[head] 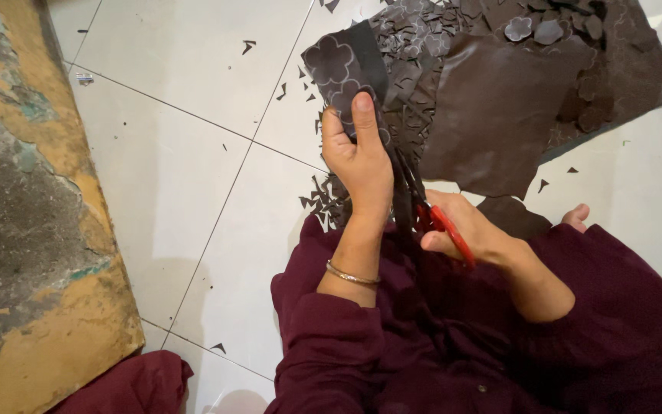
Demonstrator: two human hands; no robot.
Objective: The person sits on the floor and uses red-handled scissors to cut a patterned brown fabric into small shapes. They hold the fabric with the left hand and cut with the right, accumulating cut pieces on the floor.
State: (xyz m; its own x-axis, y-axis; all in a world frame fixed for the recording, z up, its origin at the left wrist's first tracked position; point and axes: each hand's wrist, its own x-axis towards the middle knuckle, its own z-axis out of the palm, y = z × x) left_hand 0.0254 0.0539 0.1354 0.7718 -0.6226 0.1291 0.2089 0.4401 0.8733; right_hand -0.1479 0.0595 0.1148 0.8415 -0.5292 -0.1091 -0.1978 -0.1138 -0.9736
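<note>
The left hand pinches a dark leather strip, thumb on top, holding it up over the tiled floor. The strip runs lengthwise away from the body. Just right of it, the right hand grips red-handled scissors, blades pointing up along the strip's right edge.

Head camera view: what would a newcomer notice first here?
At the centre, the left hand holds up a dark leather piece marked with flower outlines, while the right hand works red-handled scissors on it. Behind, dark leather sheets and small offcuts cover the white tiled floor.
</note>
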